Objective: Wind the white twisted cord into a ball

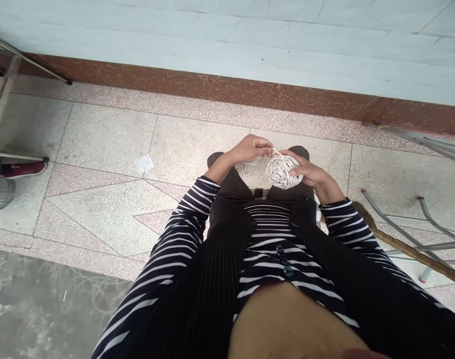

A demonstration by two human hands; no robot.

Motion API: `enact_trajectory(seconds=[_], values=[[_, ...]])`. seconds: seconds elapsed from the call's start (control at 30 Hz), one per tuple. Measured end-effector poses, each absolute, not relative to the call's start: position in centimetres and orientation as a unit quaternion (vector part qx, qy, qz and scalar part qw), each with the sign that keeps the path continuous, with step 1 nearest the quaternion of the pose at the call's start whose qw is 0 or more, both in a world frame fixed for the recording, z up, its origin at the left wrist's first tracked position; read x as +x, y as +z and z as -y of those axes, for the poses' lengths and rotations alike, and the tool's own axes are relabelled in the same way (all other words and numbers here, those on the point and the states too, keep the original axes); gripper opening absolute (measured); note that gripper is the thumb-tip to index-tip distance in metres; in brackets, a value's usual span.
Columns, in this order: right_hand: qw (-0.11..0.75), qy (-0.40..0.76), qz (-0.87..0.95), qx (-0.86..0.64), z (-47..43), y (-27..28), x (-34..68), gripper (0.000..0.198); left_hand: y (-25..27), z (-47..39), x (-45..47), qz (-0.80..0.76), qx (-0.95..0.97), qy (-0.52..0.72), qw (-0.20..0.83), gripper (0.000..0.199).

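Note:
A ball of off-white cord (281,172) sits above my lap, wound in crossing strands. My right hand (310,172) wraps around its right side, with the thumb across the front and fingers over the top. My left hand (254,148) is closed in a pinch at the ball's upper left, where a short length of the cord runs up to the fingertips. Some thin loose strands (251,163) show below my left hand, between my knees; where they lead I cannot make out.
A white scrap of paper (145,163) lies on the tiled floor to the left. Further left are a metal frame (44,65) and another person's red shoe (25,168). To the right stand a folding metal stand (410,217) and a wooden pole (417,255). A tiled wall (227,45) rises ahead.

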State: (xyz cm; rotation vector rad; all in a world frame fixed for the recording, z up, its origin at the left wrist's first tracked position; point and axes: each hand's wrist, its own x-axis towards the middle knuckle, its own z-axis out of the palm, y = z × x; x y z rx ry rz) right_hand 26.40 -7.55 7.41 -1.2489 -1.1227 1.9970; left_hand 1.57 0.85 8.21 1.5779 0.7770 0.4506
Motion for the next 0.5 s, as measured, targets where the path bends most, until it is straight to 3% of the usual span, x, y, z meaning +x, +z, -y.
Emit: enact_trajectory(seconds=[0.3, 0.5], values=[[0.374, 0.752, 0.341, -0.422, 9.4, 6.1, 26.2, 0.076, 7.1, -0.2, 0.7, -0.376, 0.725, 0.215, 0.535, 0.017], [0.373, 0.757, 0.337, -0.417, 9.4, 6.4, 25.3, 0.074, 6.7, -0.2, 0.3, -0.385, 0.705, 0.244, 0.544, 0.02]])
